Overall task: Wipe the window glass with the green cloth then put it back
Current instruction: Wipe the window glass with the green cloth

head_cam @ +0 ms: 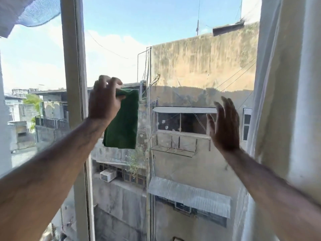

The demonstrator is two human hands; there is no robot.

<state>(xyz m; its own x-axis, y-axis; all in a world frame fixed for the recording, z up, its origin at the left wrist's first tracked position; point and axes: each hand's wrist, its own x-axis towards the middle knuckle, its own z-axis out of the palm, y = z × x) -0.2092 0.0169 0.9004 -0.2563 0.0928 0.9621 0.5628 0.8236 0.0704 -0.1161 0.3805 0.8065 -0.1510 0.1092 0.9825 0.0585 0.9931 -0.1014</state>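
My left hand (pixel 104 100) is raised in front of the window glass (pixel 191 66) and pinches the top corner of a folded green cloth (pixel 123 122). The cloth hangs down flat, close to the pane, just right of the white vertical frame (pixel 74 66). My right hand (pixel 224 126) is lifted at about the same height further right, fingers spread, holding nothing, near or on the glass; I cannot tell whether it touches. The glass shows faint smears and spots around the middle.
A pale curtain (pixel 284 84) hangs along the right side of the window. A blue mesh fabric (pixel 29 13) droops at the top left. Through the pane I see weathered buildings and sky outside.
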